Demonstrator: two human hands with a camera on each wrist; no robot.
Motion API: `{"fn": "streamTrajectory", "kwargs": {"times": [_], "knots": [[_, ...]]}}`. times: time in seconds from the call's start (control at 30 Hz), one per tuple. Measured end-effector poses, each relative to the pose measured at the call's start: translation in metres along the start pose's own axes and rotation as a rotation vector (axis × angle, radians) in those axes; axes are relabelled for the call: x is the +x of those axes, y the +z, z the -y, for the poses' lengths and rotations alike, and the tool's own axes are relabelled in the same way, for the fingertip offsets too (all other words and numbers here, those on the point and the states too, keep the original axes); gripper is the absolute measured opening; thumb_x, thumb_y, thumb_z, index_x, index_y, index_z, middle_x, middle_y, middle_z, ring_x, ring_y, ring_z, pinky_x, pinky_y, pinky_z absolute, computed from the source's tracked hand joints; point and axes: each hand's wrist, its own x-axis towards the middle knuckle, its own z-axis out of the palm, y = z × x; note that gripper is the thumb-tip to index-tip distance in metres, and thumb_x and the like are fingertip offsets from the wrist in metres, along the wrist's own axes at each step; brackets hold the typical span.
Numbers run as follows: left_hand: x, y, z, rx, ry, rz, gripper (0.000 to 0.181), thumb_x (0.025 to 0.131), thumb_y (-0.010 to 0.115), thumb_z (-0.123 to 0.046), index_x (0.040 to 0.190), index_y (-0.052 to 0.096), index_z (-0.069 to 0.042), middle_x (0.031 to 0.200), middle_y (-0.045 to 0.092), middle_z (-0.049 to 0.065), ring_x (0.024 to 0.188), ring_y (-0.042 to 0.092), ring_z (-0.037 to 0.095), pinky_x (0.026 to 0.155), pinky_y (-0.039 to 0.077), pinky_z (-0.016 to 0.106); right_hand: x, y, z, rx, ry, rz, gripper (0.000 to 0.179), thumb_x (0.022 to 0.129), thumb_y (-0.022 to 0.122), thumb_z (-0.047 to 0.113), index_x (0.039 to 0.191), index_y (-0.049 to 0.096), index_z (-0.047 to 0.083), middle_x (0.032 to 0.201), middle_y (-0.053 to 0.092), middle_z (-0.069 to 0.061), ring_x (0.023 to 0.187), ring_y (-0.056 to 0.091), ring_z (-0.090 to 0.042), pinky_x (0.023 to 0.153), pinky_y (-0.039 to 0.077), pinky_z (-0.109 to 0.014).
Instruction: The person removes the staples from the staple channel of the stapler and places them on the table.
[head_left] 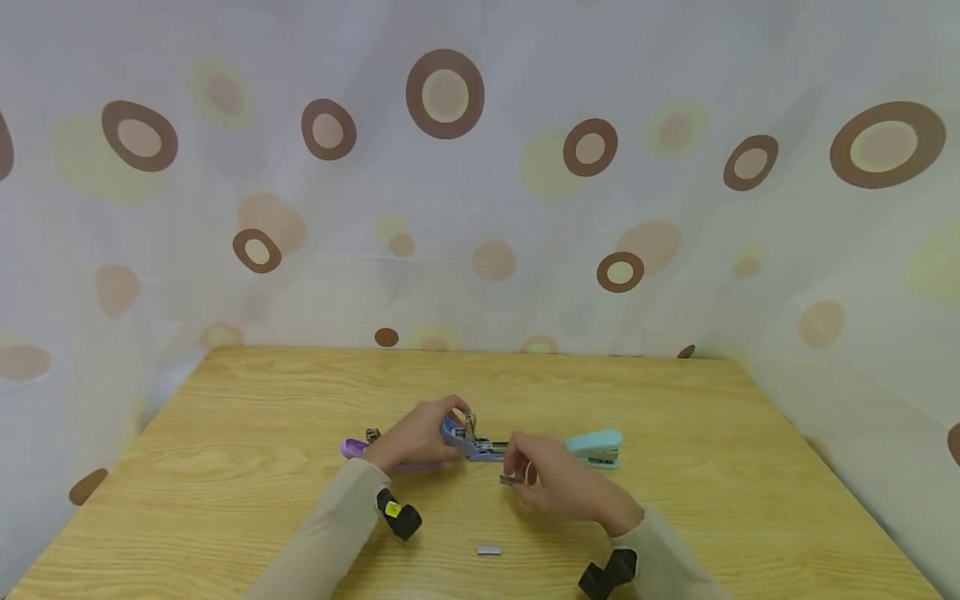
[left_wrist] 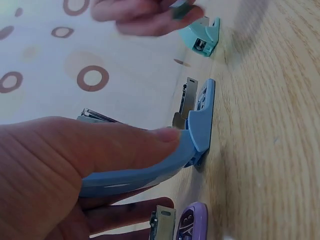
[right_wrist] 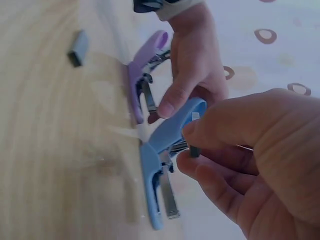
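Observation:
My left hand [head_left: 423, 432] grips the raised top of a blue stapler [left_wrist: 201, 122], thumb along its side. The stapler is opened wide, its base on the table and its metal magazine exposed. Between thumb and fingertips my right hand [head_left: 553, 477] pinches a short grey strip of staples [right_wrist: 194, 151], just to the right of the blue stapler. A purple stapler [right_wrist: 134, 87], also opened up, lies beside the left hand, which partly hides it in the head view.
A closed mint-green stapler [head_left: 596, 442] stands right of the blue one, behind the right hand. Another strip of staples [head_left: 489, 550] lies near the front of the wooden table [head_left: 247, 408]. A patterned curtain [head_left: 480, 200] hangs behind the table.

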Motion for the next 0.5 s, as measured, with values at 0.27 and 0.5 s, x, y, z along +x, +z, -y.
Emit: {"fn": "streamTrajectory", "kwargs": {"times": [0.27,0.5], "knots": [[-0.003,-0.003,0.002,-0.028,-0.007,0.006,0.072,0.076,0.082,-0.018,0.135,0.044,-0.005,0.125,0.062,0.011,0.110,0.060,0.026,0.095,0.047,0.045,-0.020,0.013,0.004,0.019,0.042,0.072,0.023,0.086,0.069,0.006,0.093,0.050,0.016,0.086,0.059,0.010,0.077,0.054,0.001,0.067,0.049,-0.019],[-0.004,-0.003,0.000,-0.038,-0.009,0.010,0.067,0.079,0.080,-0.017,0.134,0.044,-0.005,0.126,0.061,0.011,0.116,0.058,0.029,0.098,0.045,0.046,-0.030,0.020,0.005,0.001,0.046,0.112,0.023,0.085,0.069,0.006,0.094,0.052,0.018,0.087,0.055,0.013,0.080,0.051,0.002,0.073,0.048,-0.019]]}}
